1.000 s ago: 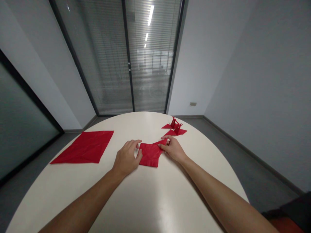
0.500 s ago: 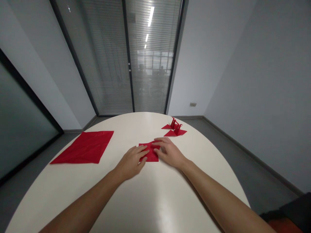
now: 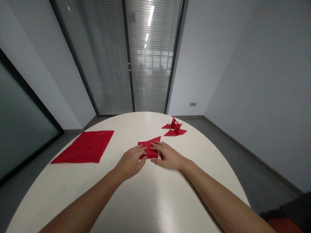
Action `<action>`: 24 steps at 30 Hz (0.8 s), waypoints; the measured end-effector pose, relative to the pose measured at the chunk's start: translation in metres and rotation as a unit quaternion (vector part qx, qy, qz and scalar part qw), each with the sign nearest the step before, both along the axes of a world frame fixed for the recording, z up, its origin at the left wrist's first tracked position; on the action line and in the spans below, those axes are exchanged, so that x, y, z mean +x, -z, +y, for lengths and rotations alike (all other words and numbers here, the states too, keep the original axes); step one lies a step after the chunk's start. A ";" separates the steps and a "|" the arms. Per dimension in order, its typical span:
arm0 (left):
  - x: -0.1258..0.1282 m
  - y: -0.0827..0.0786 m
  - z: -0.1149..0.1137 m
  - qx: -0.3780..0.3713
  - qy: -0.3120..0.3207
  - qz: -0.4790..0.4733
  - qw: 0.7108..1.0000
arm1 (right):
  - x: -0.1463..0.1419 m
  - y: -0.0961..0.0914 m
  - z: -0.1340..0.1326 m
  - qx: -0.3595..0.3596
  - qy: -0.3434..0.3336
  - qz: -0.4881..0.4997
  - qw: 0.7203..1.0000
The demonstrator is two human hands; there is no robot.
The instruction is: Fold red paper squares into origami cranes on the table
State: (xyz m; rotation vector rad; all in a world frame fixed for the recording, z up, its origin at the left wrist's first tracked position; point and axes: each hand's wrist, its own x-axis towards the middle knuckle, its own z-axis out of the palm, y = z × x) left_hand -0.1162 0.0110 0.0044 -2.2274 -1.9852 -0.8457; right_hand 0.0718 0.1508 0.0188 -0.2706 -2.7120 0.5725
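A small folded piece of red paper (image 3: pixel 148 145) lies flat on the round white table (image 3: pixel 136 197), near its middle. My left hand (image 3: pixel 130 161) rests palm down with its fingertips pressing on the paper's left part. My right hand (image 3: pixel 167 156) lies flat too, its fingers pressing the paper's right part from the near side. The near half of the paper is hidden under my fingers. Both hands press and neither grips.
A stack of flat red paper squares (image 3: pixel 84 150) lies on the table's left side. Two folded red paper cranes (image 3: pixel 175 128) stand at the far right of the table. Beyond the table are a glass door with blinds and grey walls.
A second ago my right hand held up a corner of the paper. That part was folded over to the left, and now both hands press the smaller folded shape flat.
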 end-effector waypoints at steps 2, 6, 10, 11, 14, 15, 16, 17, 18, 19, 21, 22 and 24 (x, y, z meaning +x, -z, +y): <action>0.000 -0.001 0.000 0.003 -0.005 0.003 1.000 | 0.001 -0.001 -0.001 -0.010 0.016 -0.004 1.000; 0.001 -0.004 0.000 0.000 -0.001 0.000 1.000 | 0.002 -0.003 -0.001 -0.020 0.026 -0.001 0.999; 0.002 -0.005 -0.001 -0.011 -0.006 -0.008 1.000 | 0.001 -0.008 -0.002 -0.017 0.026 0.007 0.999; 0.002 -0.005 -0.001 -0.013 -0.010 -0.013 1.000 | 0.001 -0.009 -0.003 -0.016 0.028 0.007 0.999; 0.002 -0.005 -0.001 -0.014 -0.018 -0.033 0.999 | 0.001 -0.010 -0.003 -0.016 0.030 0.006 0.999; 0.002 -0.004 -0.001 -0.013 -0.021 -0.038 0.999 | 0.001 -0.009 -0.003 -0.015 0.028 0.006 0.999; 0.002 -0.004 -0.001 -0.012 -0.024 -0.042 0.999 | 0.001 -0.009 -0.002 -0.012 0.028 0.006 1.000; 0.002 -0.004 -0.001 -0.012 -0.029 -0.042 0.999 | 0.001 -0.008 -0.002 -0.009 0.029 0.007 1.000; 0.002 -0.005 -0.001 -0.014 -0.033 -0.042 0.999 | 0.001 -0.007 -0.001 -0.006 0.032 0.008 0.999; 0.002 -0.005 -0.001 -0.015 -0.036 -0.040 0.998 | 0.000 -0.006 0.000 -0.002 0.035 0.010 0.999; 0.003 -0.007 0.000 -0.016 -0.031 -0.037 0.999 | -0.001 -0.003 0.002 0.004 0.043 0.011 0.999; 0.003 -0.007 0.000 -0.013 -0.025 -0.036 0.999 | -0.001 -0.001 0.003 0.006 0.046 0.010 0.999; 0.003 -0.008 0.000 -0.005 -0.011 -0.037 0.999 | -0.002 0.001 0.005 0.004 0.054 0.011 0.998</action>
